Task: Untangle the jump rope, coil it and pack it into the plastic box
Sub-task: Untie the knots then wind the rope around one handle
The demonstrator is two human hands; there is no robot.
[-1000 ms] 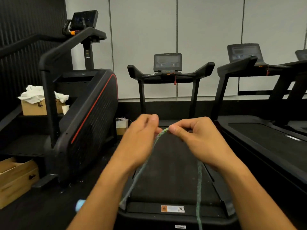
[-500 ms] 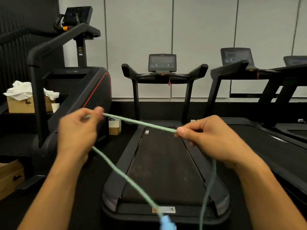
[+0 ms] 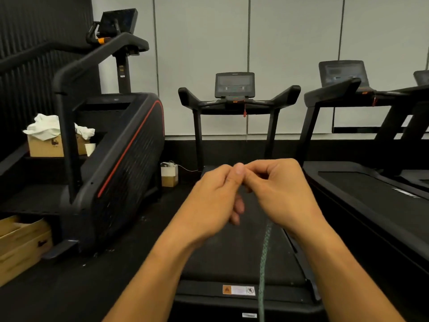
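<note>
Over the black belt of the middle treadmill (image 3: 232,252), the person's left hand (image 3: 213,201) and right hand (image 3: 282,194) are meeting fingertip to fingertip; each grip is looking narrow, pinched, though I cannot tell what either is actually holding, the fingers hiding it; the pale green braided jump rope (image 3: 264,263) is hanging from under the right hand, running down out of view; they seem to be gathering it, arm-length by arm-length, coiling under way; the next move is calling for another even draw; no plastic box is showing.
</note>
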